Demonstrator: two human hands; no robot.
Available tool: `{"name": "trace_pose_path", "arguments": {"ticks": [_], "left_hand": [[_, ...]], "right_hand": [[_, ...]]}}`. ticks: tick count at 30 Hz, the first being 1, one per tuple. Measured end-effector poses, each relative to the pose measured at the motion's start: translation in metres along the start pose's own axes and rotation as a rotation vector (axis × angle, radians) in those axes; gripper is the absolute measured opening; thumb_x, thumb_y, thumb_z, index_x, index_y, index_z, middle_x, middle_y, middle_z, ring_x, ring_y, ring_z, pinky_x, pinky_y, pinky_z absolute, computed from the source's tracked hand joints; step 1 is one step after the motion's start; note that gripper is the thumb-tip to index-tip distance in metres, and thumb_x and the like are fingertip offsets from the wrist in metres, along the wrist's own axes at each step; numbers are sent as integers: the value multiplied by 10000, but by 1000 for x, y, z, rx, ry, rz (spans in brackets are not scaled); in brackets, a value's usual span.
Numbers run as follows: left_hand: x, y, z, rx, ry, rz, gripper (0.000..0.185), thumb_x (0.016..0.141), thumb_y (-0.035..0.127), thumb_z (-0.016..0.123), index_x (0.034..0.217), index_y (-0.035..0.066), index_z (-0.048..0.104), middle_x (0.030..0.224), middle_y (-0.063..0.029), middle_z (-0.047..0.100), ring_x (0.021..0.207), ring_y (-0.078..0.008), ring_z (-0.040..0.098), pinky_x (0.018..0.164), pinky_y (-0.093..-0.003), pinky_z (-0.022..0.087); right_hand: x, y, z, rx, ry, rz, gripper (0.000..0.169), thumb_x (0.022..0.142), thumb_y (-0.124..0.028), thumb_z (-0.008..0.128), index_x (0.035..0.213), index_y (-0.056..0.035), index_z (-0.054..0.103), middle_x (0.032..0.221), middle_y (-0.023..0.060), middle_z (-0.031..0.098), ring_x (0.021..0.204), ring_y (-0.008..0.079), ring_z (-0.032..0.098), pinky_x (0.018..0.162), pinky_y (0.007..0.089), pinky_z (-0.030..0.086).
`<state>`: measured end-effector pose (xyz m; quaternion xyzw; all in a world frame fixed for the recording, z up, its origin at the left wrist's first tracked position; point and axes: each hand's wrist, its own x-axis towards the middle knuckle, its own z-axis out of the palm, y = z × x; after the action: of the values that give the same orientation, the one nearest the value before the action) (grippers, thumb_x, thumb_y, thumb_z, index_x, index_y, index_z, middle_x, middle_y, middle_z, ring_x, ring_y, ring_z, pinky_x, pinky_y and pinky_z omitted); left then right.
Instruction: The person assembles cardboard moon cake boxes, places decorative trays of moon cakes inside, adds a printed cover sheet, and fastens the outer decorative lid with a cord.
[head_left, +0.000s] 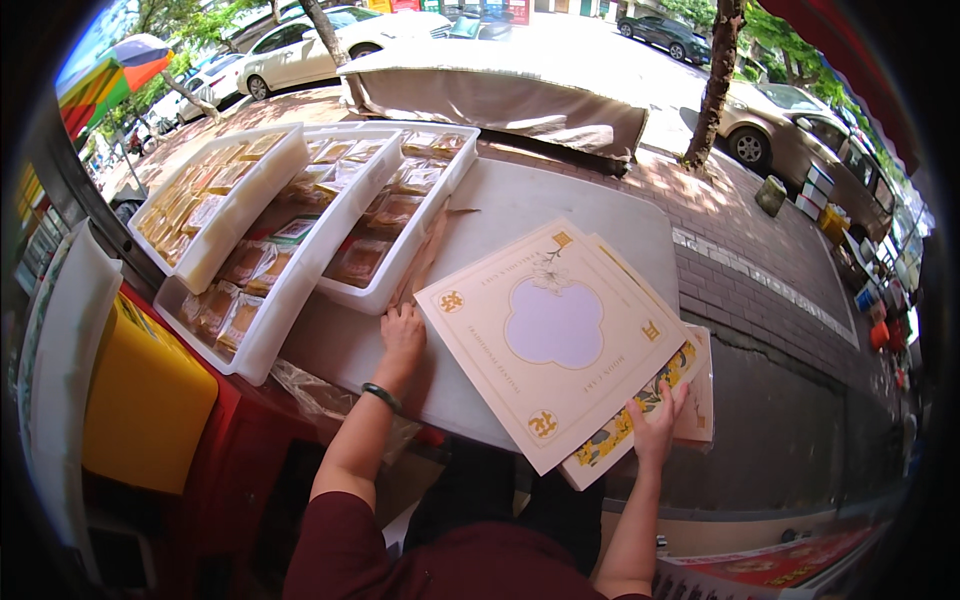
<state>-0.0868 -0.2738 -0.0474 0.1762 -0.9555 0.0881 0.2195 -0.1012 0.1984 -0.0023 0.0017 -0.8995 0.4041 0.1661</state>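
A large square cream mooncake gift box lid or panel (480, 322), with a pale purple flower-shaped centre and gold print, lies tilted on the light table. Beneath it shows a box with yellow flowers on its side (616, 429), and another pale printed piece in clear wrap (697, 397) sticks out at the right. My right hand (657, 420) is at the near right edge of the flowered box, fingers spread against it. My left hand (403, 330), below a dark bangle, touches a brown ribbon (421, 270) beside a white tray; its fingertips are partly hidden.
White plastic trays (289, 300) of individually wrapped pastries stand at the left of the table (510, 187), one resting partly on another. A yellow container (146, 397) is at the far left. Beyond the table are a covered stand (495, 101), a tree trunk (716, 90) and parked cars.
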Motion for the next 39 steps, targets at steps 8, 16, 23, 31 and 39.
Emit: {"name": "trace_pose_path", "arguments": {"ticks": [8,16,23,31,39], "left_hand": [[5,6,4,-43,42,-59,203,851,96,538,969,39,694,985,-82,615,1011,-307,593,808,-438,491],[1,2,-9,-209,25,-101,119,857,64,545,906,50,653,934,-83,614,839,-289,631,742,-427,532],[-10,-20,-81,-428,186,-37,130,754,-44,633,854,32,667,884,-116,648,865,-318,617,755,-419,514],[-38,21,-317,-847,-9,442,242,618,-109,668,823,16,702,871,-76,696,774,-246,635,672,-337,533],[-55,60,-326,-1053,-94,625,244,604,-1,719,844,41,712,883,-61,693,762,-214,646,646,-305,549]], "right_hand": [[0,1,0,9,7,-19,727,746,-329,798,1366,-93,502,1597,167,210,1412,337,349,1066,415,395],[-1,-5,-3,19,-10,13,727,751,-343,793,1366,-88,501,1596,168,211,1403,350,363,1053,422,409],[-7,-26,-7,-71,133,-81,683,777,-253,784,1352,-56,473,1541,236,261,1368,401,392,1063,443,401],[-45,-206,-22,605,-418,-674,720,774,-84,785,1389,-16,416,1443,223,431,1348,382,425,1086,426,384],[-97,-217,-16,853,-924,-370,555,938,12,577,1437,16,333,1122,203,655,981,315,691,830,338,542]]}}
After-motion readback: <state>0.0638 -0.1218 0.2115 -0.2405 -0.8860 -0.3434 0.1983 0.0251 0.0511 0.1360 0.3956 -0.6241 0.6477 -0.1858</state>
